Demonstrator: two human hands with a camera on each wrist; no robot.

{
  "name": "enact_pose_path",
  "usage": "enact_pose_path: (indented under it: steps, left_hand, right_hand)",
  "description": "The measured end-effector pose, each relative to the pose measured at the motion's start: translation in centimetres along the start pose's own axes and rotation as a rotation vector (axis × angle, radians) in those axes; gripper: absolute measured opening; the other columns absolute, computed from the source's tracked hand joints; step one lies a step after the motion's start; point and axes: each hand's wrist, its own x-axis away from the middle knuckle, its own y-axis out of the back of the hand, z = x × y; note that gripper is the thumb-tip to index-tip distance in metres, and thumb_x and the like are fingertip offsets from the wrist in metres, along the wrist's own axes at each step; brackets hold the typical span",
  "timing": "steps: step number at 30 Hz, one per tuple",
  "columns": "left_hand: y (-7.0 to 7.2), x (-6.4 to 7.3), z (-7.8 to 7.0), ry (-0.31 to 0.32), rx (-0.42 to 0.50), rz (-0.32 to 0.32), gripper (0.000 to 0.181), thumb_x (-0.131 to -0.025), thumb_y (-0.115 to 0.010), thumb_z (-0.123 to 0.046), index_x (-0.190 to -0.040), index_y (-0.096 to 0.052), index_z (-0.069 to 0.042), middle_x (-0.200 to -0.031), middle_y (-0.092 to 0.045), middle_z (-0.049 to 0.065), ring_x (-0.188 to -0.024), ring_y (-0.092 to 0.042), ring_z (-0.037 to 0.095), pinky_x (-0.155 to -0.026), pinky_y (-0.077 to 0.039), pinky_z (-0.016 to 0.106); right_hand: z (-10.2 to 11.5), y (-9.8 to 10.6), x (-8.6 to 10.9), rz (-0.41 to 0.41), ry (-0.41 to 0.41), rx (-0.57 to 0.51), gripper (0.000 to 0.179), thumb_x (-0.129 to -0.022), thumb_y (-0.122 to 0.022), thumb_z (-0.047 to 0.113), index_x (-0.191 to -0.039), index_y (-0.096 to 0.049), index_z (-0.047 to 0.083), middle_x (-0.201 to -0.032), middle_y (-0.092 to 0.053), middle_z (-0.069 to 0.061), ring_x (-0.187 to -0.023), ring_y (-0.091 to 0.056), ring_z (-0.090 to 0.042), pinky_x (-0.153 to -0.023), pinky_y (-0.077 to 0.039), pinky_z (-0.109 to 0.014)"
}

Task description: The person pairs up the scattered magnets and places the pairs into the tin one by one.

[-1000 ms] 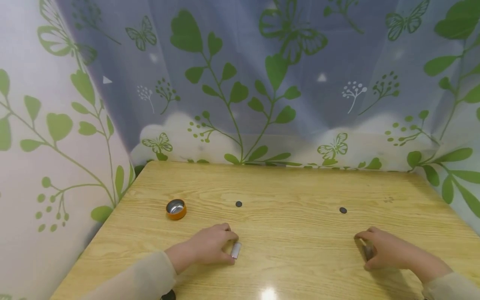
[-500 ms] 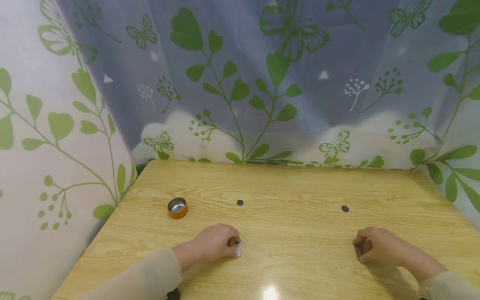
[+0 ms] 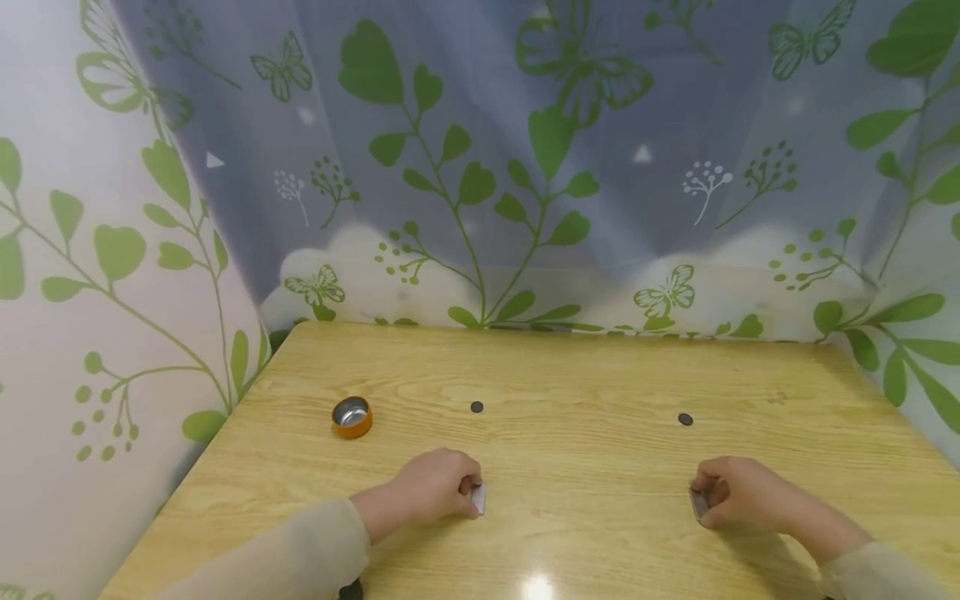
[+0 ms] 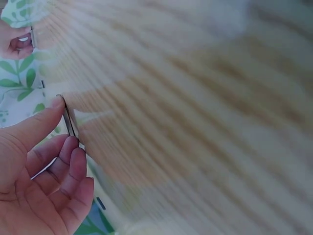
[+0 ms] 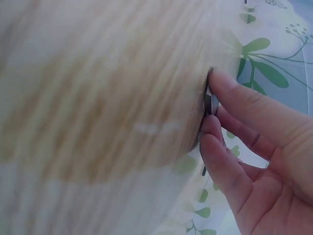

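Note:
Near the middle of the wooden table (image 3: 585, 450), my left hand (image 3: 431, 487) pinches a small flat silvery-white plate (image 3: 479, 498) between thumb and fingertips. From the left wrist this plate (image 4: 69, 122) looks thin and dark-edged, low against the tabletop. Further right, my right hand (image 3: 753, 497) pinches a similar small greyish plate (image 3: 698, 504), seen edge-on as a thin metallic piece (image 5: 209, 100) in the right wrist view. The fingers partly hide both plates, and their exact kind is unclear. A dark round disc (image 3: 477, 407) lies beyond the left hand, and another dark disc (image 3: 686, 419) beyond the right.
An orange bowl (image 3: 352, 417) with a steel inside stands at the table's left. A dark object (image 3: 351, 590) shows partly beside the left sleeve. Patterned curtain cloth (image 3: 480, 208) closes off the back and the sides.
Both hands have drawn their fingers together on the plates. The right hand has slid leftward with its plate, and the left hand has shifted slightly right. Discs and bowl stay put.

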Motion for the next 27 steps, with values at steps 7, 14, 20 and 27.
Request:
enact_pose_path:
  steps: [7,14,20,27]
  left_hand:
    - [-0.1,-0.1,-0.2,0.012,-0.024,0.011,0.022,-0.074,-0.078,-0.024,-0.089,-0.068,-0.012,-0.069,-0.05,-0.012,-0.062,-0.044,0.005,-0.057,-0.038,0.021]
    - [-0.4,-0.9,-0.8,0.017,-0.065,0.013,0.023,-0.073,-0.079,-0.027,-0.089,-0.069,-0.013,-0.068,-0.049,-0.013,-0.062,-0.044,0.005,-0.057,-0.039,0.021]
    - [-0.7,-1.3,-1.2,0.015,-0.085,0.013,0.022,-0.073,-0.08,-0.028,-0.086,-0.068,-0.014,-0.067,-0.049,-0.013,-0.061,-0.044,0.005,-0.056,-0.038,0.021]
    - [-0.7,-1.6,-2.0,0.018,-0.106,0.018,0.02,-0.073,-0.08,-0.027,-0.083,-0.067,-0.015,-0.067,-0.05,-0.012,-0.061,-0.044,0.005,-0.056,-0.038,0.021]
  right_hand:
    - [0.5,-0.8,-0.6,-0.009,0.012,0.015,0.029,-0.07,-0.081,0.018,-0.09,-0.063,0.007,-0.086,-0.061,0.001,-0.07,-0.058,-0.008,-0.059,-0.048,-0.024]
    - [0.9,-0.8,-0.7,-0.029,-0.015,0.031,0.03,-0.07,-0.081,0.017,-0.09,-0.063,0.006,-0.086,-0.061,0.002,-0.071,-0.058,-0.01,-0.06,-0.048,-0.024]
    - [1.2,-1.1,-0.9,-0.02,-0.004,0.016,0.03,-0.07,-0.081,0.017,-0.092,-0.063,0.005,-0.087,-0.062,0.001,-0.073,-0.059,-0.011,-0.062,-0.049,-0.024]
    - [1.7,-1.5,-1.4,-0.029,0.017,0.035,0.029,-0.069,-0.081,0.016,-0.09,-0.063,0.006,-0.086,-0.061,0.002,-0.071,-0.058,-0.009,-0.061,-0.048,-0.024]
